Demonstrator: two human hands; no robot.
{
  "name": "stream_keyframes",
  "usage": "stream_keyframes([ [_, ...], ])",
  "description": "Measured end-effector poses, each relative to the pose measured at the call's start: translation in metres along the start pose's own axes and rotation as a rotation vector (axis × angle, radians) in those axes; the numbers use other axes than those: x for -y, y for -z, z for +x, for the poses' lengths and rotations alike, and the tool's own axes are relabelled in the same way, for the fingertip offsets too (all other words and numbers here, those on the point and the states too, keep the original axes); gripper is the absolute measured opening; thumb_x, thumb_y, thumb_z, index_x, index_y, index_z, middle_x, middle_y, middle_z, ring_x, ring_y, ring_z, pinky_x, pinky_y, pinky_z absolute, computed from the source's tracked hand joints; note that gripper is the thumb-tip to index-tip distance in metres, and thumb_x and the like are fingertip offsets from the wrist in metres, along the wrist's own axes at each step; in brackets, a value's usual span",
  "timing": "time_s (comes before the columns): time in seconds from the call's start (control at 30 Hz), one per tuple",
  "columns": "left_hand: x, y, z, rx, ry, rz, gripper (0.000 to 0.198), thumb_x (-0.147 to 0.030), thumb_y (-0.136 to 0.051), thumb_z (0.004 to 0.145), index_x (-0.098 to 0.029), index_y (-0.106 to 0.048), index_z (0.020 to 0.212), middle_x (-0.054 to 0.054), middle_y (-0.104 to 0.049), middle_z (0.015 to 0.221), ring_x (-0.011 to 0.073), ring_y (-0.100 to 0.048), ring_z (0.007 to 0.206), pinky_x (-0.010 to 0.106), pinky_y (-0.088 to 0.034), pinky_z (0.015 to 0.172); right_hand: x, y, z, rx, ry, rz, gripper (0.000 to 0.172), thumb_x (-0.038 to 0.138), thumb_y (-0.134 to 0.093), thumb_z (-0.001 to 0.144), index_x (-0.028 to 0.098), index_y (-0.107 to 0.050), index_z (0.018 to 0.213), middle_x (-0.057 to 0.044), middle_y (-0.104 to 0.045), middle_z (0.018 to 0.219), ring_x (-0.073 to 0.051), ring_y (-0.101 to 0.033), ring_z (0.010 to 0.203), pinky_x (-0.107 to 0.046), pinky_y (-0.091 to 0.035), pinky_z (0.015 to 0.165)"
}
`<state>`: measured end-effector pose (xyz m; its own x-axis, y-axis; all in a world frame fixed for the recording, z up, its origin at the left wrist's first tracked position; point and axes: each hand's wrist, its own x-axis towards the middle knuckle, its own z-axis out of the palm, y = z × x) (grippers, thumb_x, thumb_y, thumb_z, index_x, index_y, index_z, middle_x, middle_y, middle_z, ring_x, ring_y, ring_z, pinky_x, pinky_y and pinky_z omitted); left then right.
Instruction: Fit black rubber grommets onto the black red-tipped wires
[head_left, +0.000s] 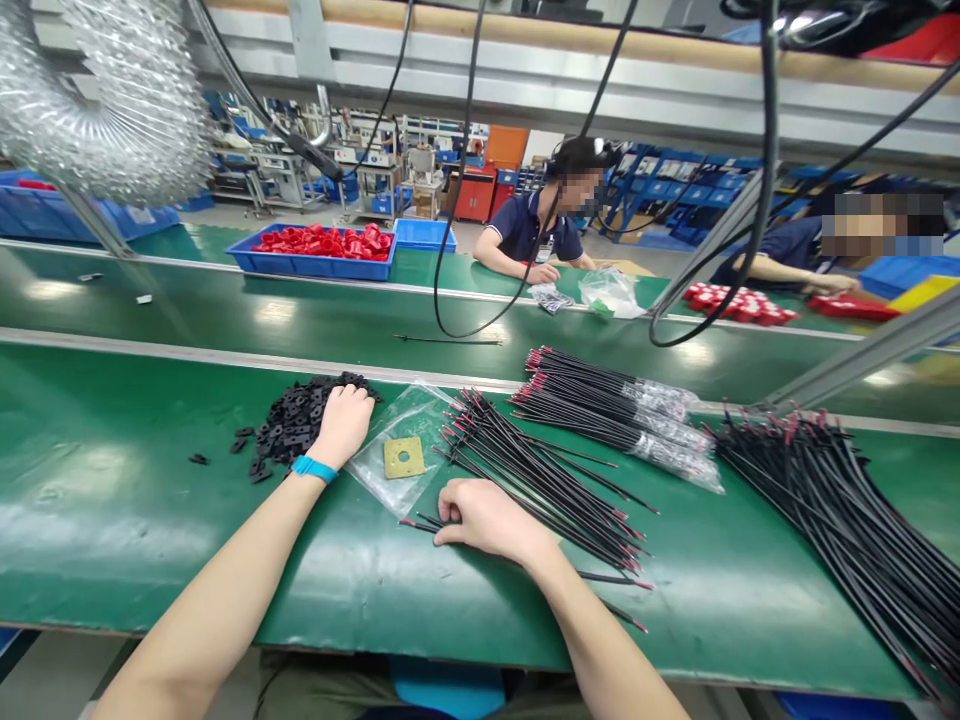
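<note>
My left hand (345,425), with a blue band at the wrist, reaches onto a heap of small black plastic clips (289,425). Its fingers are curled together, and their tips are hidden among the parts. Nearer the front, my right hand (487,520) is closed around black cables (429,522) whose ends, one of them red, stick out to the left. Behind that hand lies a loose fan of black cables (555,480) with red ends. Between my hands, a yellowish square plate with a round hole (404,457) rests on a clear plastic bag (375,470).
Bundles of cable in clear wrap (637,410) lie beyond the fan, and a larger cable pile (840,500) is at right. A blue tray (315,262) holds red parts. Black cords (472,160) hang overhead. Two people (529,225) work across the bench.
</note>
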<state>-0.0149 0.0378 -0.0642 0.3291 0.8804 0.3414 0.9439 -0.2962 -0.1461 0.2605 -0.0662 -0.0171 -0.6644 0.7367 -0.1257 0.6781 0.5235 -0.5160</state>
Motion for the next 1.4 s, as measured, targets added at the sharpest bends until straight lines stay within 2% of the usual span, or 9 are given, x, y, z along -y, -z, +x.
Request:
stream_keyframes([
  [0.13,0.002,0.001,0.0,-0.005,-0.016,-0.005,0.029,-0.012,-0.039,0.087,-0.013,-0.068,0.084,0.016,-0.063,0.084,0.0304,-0.053,0.089,0.043,-0.035,0.077,-0.002,0.001,0.0,0.006,0.005,0.018,0.019,0.025,-0.077,0.075,0.017,-0.061,0.069,0.003,-0.06,0.071,-0.01,-0.051,0.065,-0.021,-0.03,0.059],
  [0.33,-0.003,0.003,-0.001,-0.003,-0.005,0.002,0.029,-0.011,-0.039,0.086,-0.014,-0.066,0.076,0.016,-0.063,0.074,0.0315,-0.052,0.084,0.043,-0.034,0.076,-0.004,0.003,0.001,0.041,-0.013,0.077,0.008,0.013,-0.066,0.071,0.017,-0.06,0.069,0.003,-0.061,0.071,-0.01,-0.05,0.064,-0.02,-0.03,0.058],
  [0.5,-0.005,0.006,-0.001,-0.014,-0.032,-0.022,0.027,-0.009,-0.04,0.086,-0.015,-0.064,0.077,0.016,-0.061,0.079,0.0312,-0.051,0.086,0.043,-0.034,0.077,-0.004,-0.002,0.002,0.015,-0.029,0.073,0.02,0.013,-0.067,0.068,0.019,-0.065,0.087,0.004,-0.061,0.073,-0.01,-0.049,0.064,-0.021,-0.029,0.058],
  [0.67,-0.007,0.009,-0.002,-0.037,-0.05,-0.016,0.028,-0.007,-0.037,0.087,-0.014,-0.064,0.091,0.015,-0.06,0.089,0.0291,-0.052,0.09,0.04,-0.035,0.076,-0.004,-0.002,0.001,-0.01,0.009,0.091,0.011,0.01,-0.066,0.069,0.017,-0.063,0.078,0.002,-0.061,0.075,-0.01,-0.05,0.064,-0.02,-0.032,0.058],
  [0.77,-0.009,0.012,-0.002,-0.011,-0.062,-0.009,0.032,-0.005,-0.035,0.087,-0.014,-0.063,0.098,0.014,-0.06,0.092,0.0265,-0.054,0.088,0.039,-0.035,0.076,-0.005,-0.005,0.006,-0.147,0.015,0.173,0.006,0.013,-0.062,0.08,0.018,-0.062,0.084,0.002,-0.062,0.076,-0.01,-0.053,0.065,-0.02,-0.036,0.061],
  [0.87,-0.01,0.014,-0.001,0.026,-0.068,-0.024,0.033,-0.004,-0.033,0.088,-0.014,-0.062,0.101,0.013,-0.06,0.094,0.0249,-0.056,0.087,0.037,-0.036,0.075,-0.009,-0.014,0.016,-0.397,-0.036,0.236,0.008,0.019,-0.056,0.09,0.019,-0.062,0.095,0.0,-0.065,0.082,-0.012,-0.058,0.069,-0.022,-0.042,0.067],
  [1.0,-0.012,0.016,0.001,0.036,-0.064,-0.081,0.033,-0.007,-0.034,0.09,-0.014,-0.063,0.104,0.013,-0.06,0.095,0.0244,-0.056,0.086,0.037,-0.038,0.076,-0.017,-0.031,0.033,-0.628,-0.023,0.086,0.018,0.023,-0.051,0.096,0.02,-0.067,0.103,-0.005,-0.065,0.097,-0.016,-0.061,0.081,-0.026,-0.045,0.075],
  [1.27,-0.013,0.016,-0.002,-0.072,-0.051,-0.241,0.033,-0.012,-0.038,0.091,-0.012,-0.064,0.112,0.013,-0.064,0.099,0.0247,-0.058,0.09,0.037,-0.043,0.081,-0.017,-0.048,0.043,-0.47,-0.012,-0.282,0.022,0.016,-0.049,0.096,0.021,-0.07,0.104,-0.006,-0.06,0.094,-0.017,-0.057,0.085,-0.027,-0.043,0.076],
  [1.4,-0.022,0.023,-0.003,-0.151,-0.011,-0.551,0.028,-0.019,-0.044,0.092,-0.015,-0.066,0.109,0.01,-0.066,0.104,0.0235,-0.06,0.092,0.037,-0.046,0.085,-0.017,-0.048,0.042,-0.435,0.027,-0.323,0.022,0.015,-0.049,0.096,0.018,-0.07,0.104,-0.007,-0.06,0.09,-0.018,-0.056,0.08,-0.029,-0.044,0.073],
])
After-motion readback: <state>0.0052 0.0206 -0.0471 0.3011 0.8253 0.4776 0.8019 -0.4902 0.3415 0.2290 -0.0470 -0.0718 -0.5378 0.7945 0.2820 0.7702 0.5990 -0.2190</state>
